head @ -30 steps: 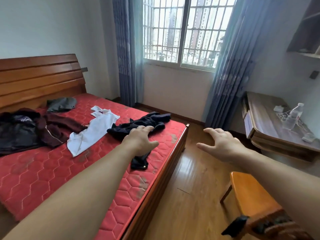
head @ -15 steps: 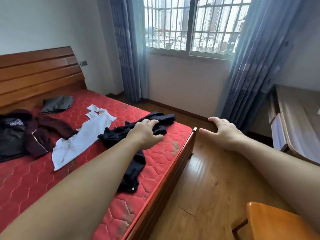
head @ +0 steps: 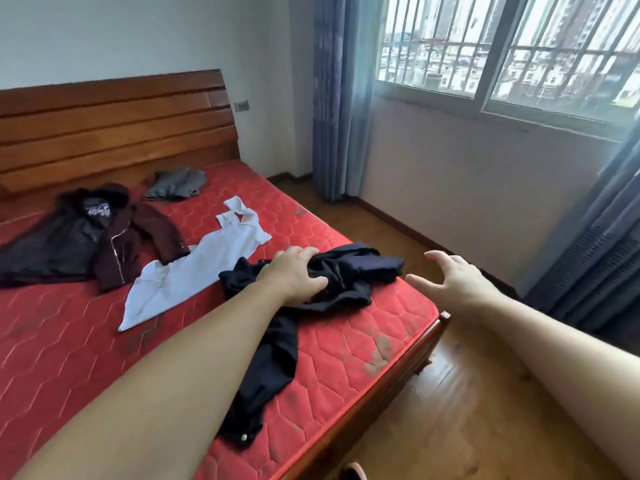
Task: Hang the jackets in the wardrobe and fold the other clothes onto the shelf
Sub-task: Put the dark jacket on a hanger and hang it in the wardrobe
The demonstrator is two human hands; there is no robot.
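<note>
navy garment (head: pixel 277 344) lies lengthwise toward bed corner, left hand (head: pixel 294 275) gripping it

Both forearms are bare, without sleeves; the left hand (head: pixel 294 277) and right hand (head: pixel 453 282) wear no rings or gloves.

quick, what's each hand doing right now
Left hand: closing on the navy garment, grip not clearly shut.
Right hand: open, empty, above the bed edge.

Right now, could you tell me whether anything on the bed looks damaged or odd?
Yes: the red mattress lies bare, with no sheet, and dark worn stains mark its corner near the foot. Clothes lie scattered, and the dark garment is crumpled under the left hand.
</note>
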